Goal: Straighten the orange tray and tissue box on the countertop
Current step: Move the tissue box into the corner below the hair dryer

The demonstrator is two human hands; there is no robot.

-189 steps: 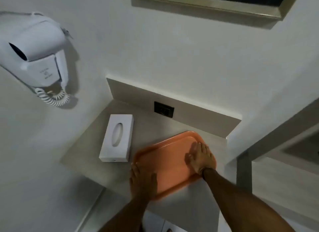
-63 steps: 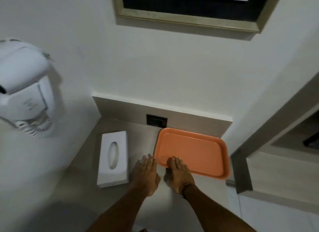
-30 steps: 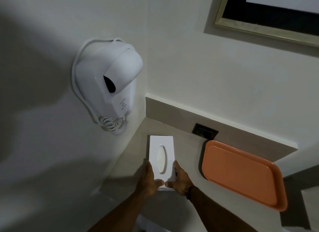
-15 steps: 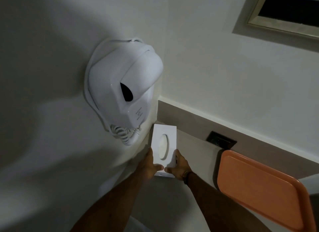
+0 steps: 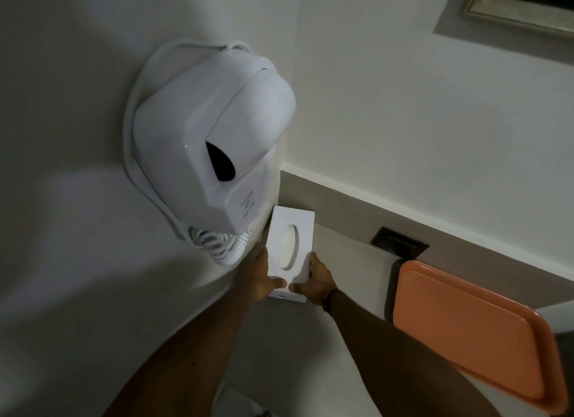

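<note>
A white tissue box (image 5: 290, 249) with an oval slot lies on the grey countertop (image 5: 351, 261), pushed into the back left corner next to the side wall. My left hand (image 5: 259, 277) grips its left side and my right hand (image 5: 313, 280) grips its right side, thumbs on the near end of the top. The orange tray (image 5: 472, 333) rests flat on the countertop to the right, its long side running along the backsplash, apart from both hands.
A white wall-mounted hair dryer (image 5: 214, 143) with a coiled cord (image 5: 223, 246) hangs on the left wall just above the tissue box. A black socket plate (image 5: 399, 242) sits in the backsplash behind the tray. A framed picture (image 5: 521, 7) hangs at upper right.
The tray went from skewed at the counter's front to lying along the backsplash. Both hands then took the tissue box and slid it back toward the left corner under the hair dryer.
</note>
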